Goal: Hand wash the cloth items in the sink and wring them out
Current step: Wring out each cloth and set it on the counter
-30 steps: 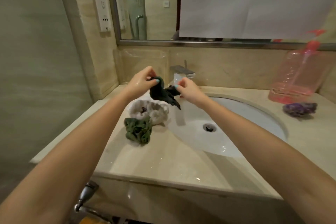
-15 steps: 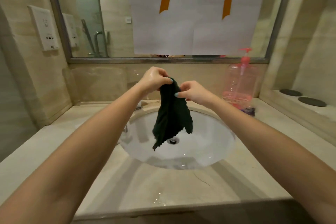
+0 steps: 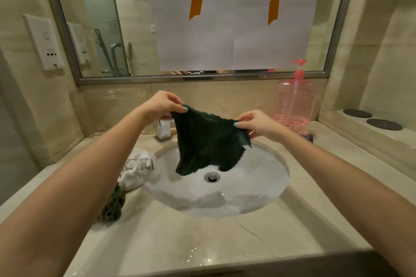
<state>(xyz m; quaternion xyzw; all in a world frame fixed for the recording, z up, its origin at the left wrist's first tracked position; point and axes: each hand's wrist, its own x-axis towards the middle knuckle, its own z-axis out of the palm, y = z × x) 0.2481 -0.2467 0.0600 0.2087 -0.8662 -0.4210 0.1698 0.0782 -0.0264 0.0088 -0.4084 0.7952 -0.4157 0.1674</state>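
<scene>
Hands pulled apart since 0.5 s ago: dark green cloth is now spread open, no longer hanging bunched.
Left hand pinches the cloth's 11 o'clock edge with closed fingers, right hand likewise its 1 o'clock corner; it hangs over the sink drain. Reads as the post-wring shake-out. Next, probably: park it on the desk by the white cloth at the sink's 9 o'clock.

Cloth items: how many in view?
4. Dark green cloth held over the basin; white cloth and olive cloth on the counter left of it; purple cloth by the soap bottle, mostly hidden.
</scene>
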